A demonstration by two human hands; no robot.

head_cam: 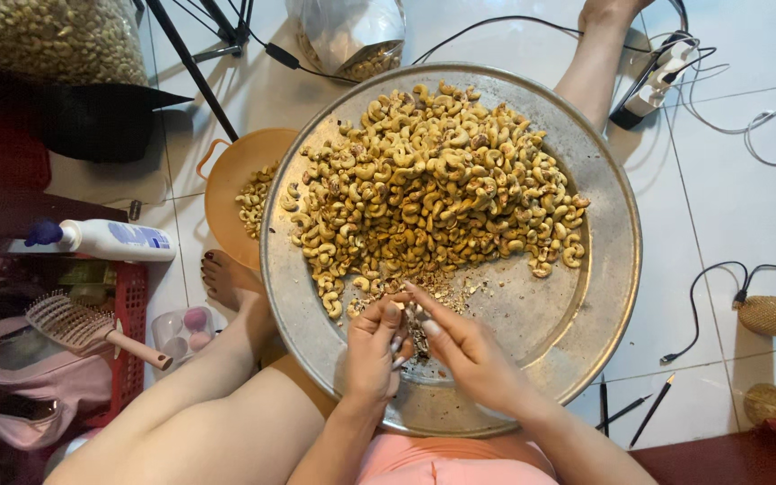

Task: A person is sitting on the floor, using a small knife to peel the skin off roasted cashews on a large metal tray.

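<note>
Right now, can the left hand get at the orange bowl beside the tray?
Probably yes. The left hand works over the near rim of the metal tray, and the orange bowl sits just off the tray's left edge. Only the person's own left leg lies between them, low.

Hairbrush (83,328), spray bottle (105,240), pencils (650,411)

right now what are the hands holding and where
Left hand and right hand pinch something small together above the metal tray; what and where cannot be told.
</note>
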